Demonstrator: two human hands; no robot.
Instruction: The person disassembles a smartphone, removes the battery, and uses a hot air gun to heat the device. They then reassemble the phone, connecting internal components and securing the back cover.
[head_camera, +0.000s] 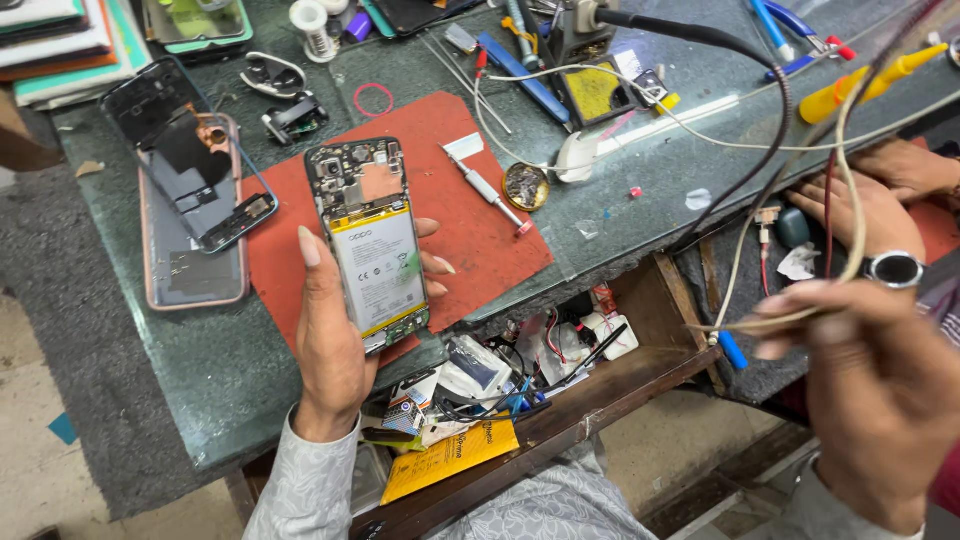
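My left hand holds an opened phone with its back cover off, showing the white battery and the circuit board at its top. It hovers over a red mat on the green worktop. My right hand, blurred and close to the camera at the right, pinches a bundle of thin cables that run up toward the tools at the back. A small screwdriver lies on the mat just right of the phone.
Another person's hands, one wearing a wristwatch, rest at the right edge. A detached back cover and phone frame lie left. A round parts dish, soldering stand and pliers sit behind. An open drawer holds clutter.
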